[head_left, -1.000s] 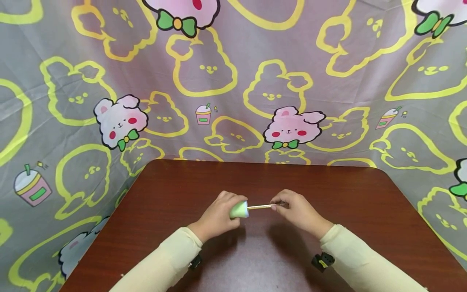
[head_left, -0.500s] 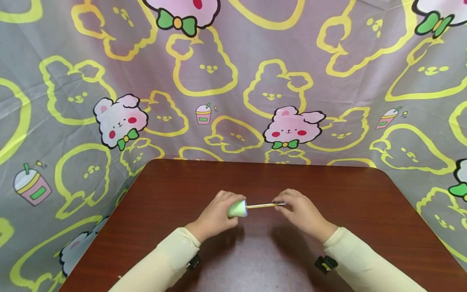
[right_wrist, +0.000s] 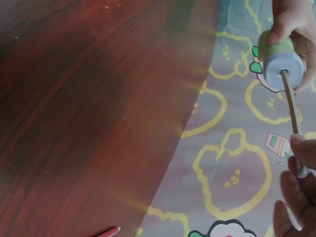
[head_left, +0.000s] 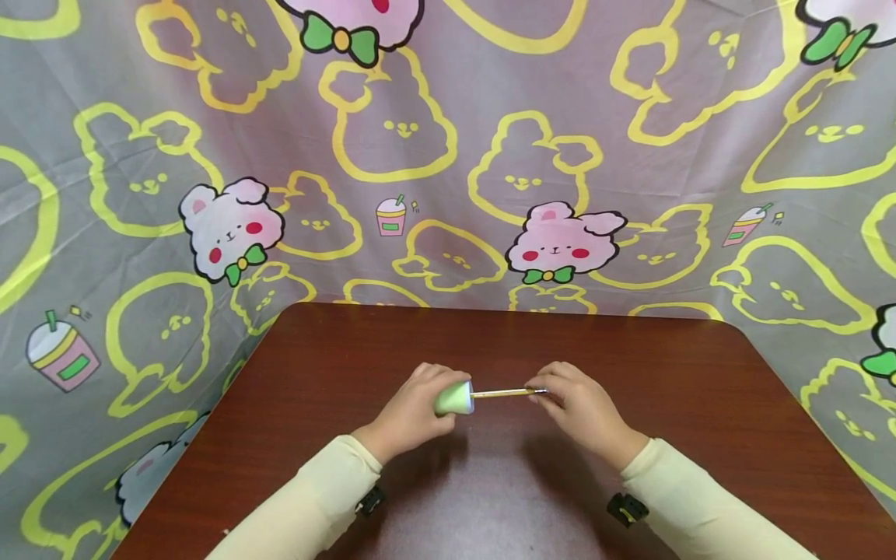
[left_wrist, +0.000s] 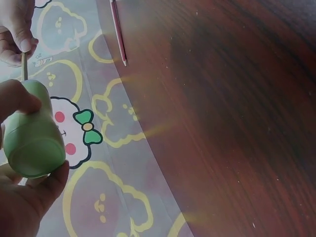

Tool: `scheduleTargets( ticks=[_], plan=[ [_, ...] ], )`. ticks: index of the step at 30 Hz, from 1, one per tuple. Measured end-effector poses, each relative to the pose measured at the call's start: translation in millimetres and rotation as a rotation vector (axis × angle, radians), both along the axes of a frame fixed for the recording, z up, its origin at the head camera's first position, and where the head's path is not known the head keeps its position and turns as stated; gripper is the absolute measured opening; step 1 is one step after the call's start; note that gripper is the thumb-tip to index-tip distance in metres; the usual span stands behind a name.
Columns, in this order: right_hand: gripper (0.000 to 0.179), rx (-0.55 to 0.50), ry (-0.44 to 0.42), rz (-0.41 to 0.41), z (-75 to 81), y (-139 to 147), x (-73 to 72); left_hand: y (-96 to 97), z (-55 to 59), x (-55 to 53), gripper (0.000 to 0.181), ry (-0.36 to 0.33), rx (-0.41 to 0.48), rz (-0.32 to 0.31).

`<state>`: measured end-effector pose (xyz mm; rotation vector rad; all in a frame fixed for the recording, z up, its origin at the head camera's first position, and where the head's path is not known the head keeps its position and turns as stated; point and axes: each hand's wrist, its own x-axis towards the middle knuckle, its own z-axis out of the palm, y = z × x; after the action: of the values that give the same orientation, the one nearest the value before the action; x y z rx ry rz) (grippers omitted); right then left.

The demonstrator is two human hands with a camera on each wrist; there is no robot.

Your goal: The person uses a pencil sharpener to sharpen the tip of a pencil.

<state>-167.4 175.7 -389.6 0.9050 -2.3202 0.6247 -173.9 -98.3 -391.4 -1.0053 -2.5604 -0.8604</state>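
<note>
- Left hand (head_left: 413,408): fingers and thumb wrapped round a green cylinder (head_left: 453,398), which I take to be a pencil sharpener; thumb along one side, fingers on the other, its pale end cap (right_wrist: 284,71) turned toward my right hand.
- Right hand (head_left: 584,408): thumb and fingers pinch a slim pencil (head_left: 500,393) close to its free end. The other fingers are loosely bent.
- Pencil position: roughly level between my hands, held above the brown table (head_left: 420,342); one end sits inside the hole in the cap, the bare shaft shows between cap and fingertips.
- Change: over the last second my right fingertips have shifted outward along the shaft; more of it now shows between them and the cap. The left hand and cylinder have moved only slightly left.
- Reading: the two pieces remain joined and in line, so I judge this a change of hold, not a withdrawal. How deep the hidden end reaches, I cannot tell.
- Also noted: a red pencil (left_wrist: 118,34) lies on the table near its edge, well apart from my grip.
</note>
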Motion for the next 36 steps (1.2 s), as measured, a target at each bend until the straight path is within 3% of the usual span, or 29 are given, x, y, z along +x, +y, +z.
scheduleTargets(
  ticks=[5, 10, 18, 25, 30, 33, 36],
  plan=[
    [0.025, -0.022, 0.119, 0.068, -2.2, 0.3, 0.3, -1.4, 1.2, 2.1, 0.053, 0.029, 0.010, -0.009],
    [0.027, -0.052, 0.155, 0.095, -3.1, 0.5, -1.2, -1.8, 1.2, 2.6, 0.051, 0.068, 0.014, -0.028],
    [0.025, -0.083, 0.082, 0.081, -6.0, 0.8, -1.2, 0.3, 0.1, 2.9, 0.049, 0.106, 0.015, -0.033],
    [0.021, -0.062, -0.005, 0.064, -6.9, 0.1, 2.9, 1.0, -5.1, 3.2, 0.048, 0.189, -0.036, -0.045],
    [0.015, -0.054, -0.209, 0.050, 0.4, -2.3, 5.4, -0.1, -8.8, 3.5, 0.048, 0.272, -0.077, -0.058],
    [0.008, -0.056, -0.432, 0.036, 7.3, -2.6, 6.2, -0.1, -10.5, 2.8, 0.050, 0.341, -0.092, -0.080],
    [0.008, -0.109, -0.710, 0.020, 13.0, -1.9, 8.1, 0.0, -12.0, 1.6, 0.050, 0.416, -0.113, -0.108]
  ],
)
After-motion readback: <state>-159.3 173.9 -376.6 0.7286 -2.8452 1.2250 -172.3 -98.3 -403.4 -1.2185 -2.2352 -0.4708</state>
